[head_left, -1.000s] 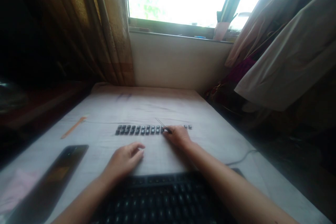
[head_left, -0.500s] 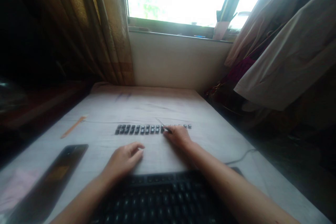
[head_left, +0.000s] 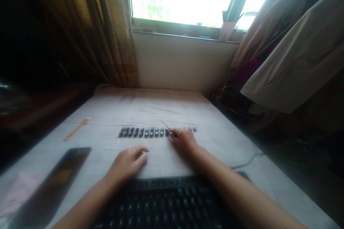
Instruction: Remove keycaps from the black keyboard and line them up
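Two rows of small black keycaps (head_left: pixel 146 132) lie on the pale cloth across the middle of the table. My right hand (head_left: pixel 185 139) rests at the right part of the rows, closed around a thin screwdriver-like tool (head_left: pixel 165 125). The tool's slim metal shaft points up and left over the keycaps, and its dark handle is mostly hidden by my fingers. Some keycaps are covered by this hand. My left hand (head_left: pixel 130 161) lies on the cloth nearer to me, thumb and fingers apart, with nothing between them. Below both hands is a black keyboard (head_left: pixel 158 200), partly behind my forearms.
A dark phone (head_left: pixel 53 186) lies at the left, next to a pink cloth (head_left: pixel 20 189). Farther back is an orange strip (head_left: pixel 76 129). A cable (head_left: pixel 248 160) runs off the right edge. Clothes (head_left: pixel 292 53) hang at the right, and a curtain (head_left: pixel 115 32) at the left.
Both hands keep nearly the same place and hold. The whole view has shifted very slightly; the keycaps show no clear movement.
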Tool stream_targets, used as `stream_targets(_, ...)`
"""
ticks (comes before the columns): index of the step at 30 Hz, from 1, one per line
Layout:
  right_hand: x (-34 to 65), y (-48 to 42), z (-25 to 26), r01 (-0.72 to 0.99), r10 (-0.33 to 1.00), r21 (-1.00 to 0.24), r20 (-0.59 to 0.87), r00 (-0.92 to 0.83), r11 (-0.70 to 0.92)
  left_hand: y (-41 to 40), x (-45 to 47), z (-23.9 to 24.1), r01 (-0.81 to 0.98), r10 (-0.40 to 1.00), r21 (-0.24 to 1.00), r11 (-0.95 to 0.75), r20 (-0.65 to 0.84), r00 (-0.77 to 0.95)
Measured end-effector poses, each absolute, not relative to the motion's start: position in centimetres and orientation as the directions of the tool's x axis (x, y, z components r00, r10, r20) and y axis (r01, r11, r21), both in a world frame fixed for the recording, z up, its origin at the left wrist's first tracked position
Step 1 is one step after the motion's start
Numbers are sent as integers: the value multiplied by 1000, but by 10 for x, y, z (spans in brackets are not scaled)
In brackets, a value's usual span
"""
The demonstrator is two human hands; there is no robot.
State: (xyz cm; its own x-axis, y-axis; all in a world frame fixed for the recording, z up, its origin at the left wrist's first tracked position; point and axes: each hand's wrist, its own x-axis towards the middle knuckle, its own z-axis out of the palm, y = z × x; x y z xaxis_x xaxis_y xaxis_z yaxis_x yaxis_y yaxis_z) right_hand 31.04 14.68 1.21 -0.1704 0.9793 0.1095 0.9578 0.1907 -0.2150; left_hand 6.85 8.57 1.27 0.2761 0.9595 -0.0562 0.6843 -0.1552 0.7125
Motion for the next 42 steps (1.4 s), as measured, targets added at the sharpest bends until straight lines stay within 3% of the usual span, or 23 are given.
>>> stream_targets(13,309,152,13,960,978,-187,71,-197,207,88,68,9,716,958,677,-170,-57,280)
stream_targets(22,310,151,13,945,978,-256,89,-186,203,87,68,10,724,958,666,-178,-52,283)
stream_targets(28,322,154,17,872,972,-441,182,-146,214,89,67,8,726,957,663,-183,-49,286)
stream_targets(36,361,122,38,602,962,-764,270,-32,234,89,66,6,733,954,654,-188,-55,294)
stream_targets(42,375,88,47,274,987,-950,162,18,151,87,65,5,746,950,629,-219,-37,311)
